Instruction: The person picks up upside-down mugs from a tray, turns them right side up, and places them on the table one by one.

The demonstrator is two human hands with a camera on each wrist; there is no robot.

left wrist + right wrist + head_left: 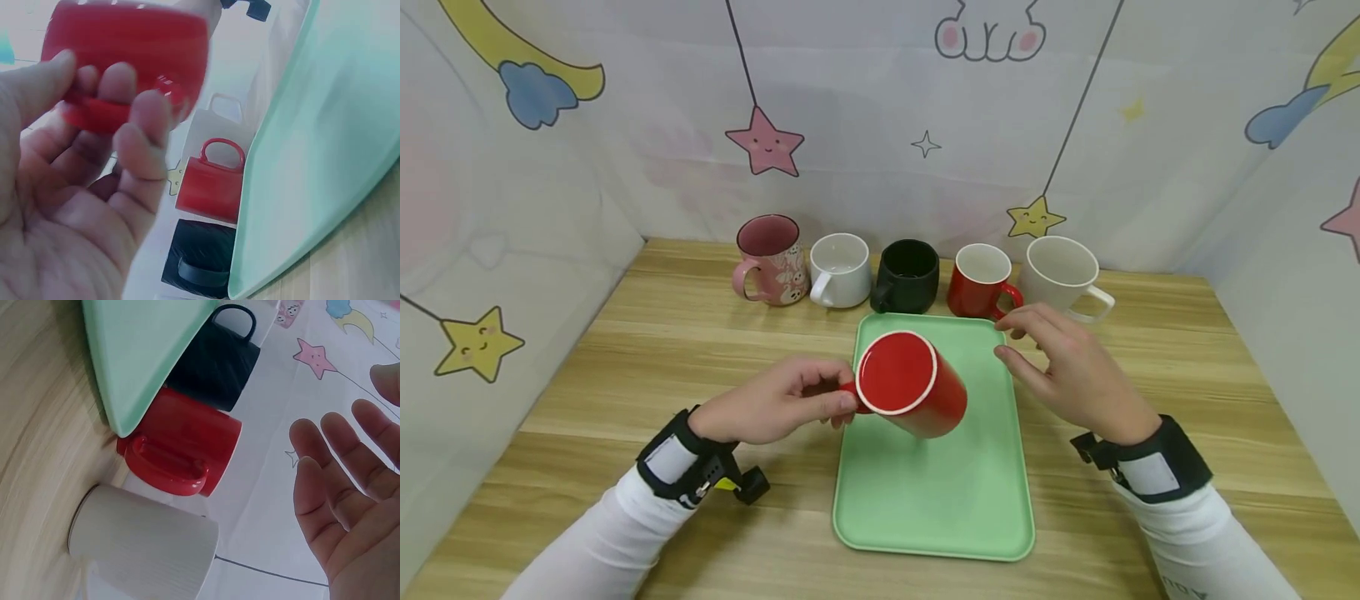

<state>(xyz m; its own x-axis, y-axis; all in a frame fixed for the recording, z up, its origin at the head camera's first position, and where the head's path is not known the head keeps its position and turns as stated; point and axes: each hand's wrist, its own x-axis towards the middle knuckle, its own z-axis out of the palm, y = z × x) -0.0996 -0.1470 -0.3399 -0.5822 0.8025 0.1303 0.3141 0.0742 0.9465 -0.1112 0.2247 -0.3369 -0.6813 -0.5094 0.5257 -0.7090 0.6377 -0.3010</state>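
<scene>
My left hand (782, 400) pinches the handle of a red mug (943, 396) between thumb and fingers. The mug is tipped bottom-up above the green tray (940, 508), its red base with a white ring turned to the head view. Up close, the left wrist view has the same red mug (134, 37), slightly blurred, with the left fingers (150, 150) curled at its handle. My right hand (1075, 371) hovers over the tray's right edge, apart from the mug, its fingers relaxed and holding nothing. In the right wrist view, this right hand (356, 487) shows its palm and bent fingers.
Behind the tray stands a row: a pink patterned mug (782, 271), a white cup (842, 258), a black mug (917, 287), a second red mug (973, 296) and a wide white mug (1052, 279). The wooden table (700, 333) meets a printed cloth backdrop (865, 100).
</scene>
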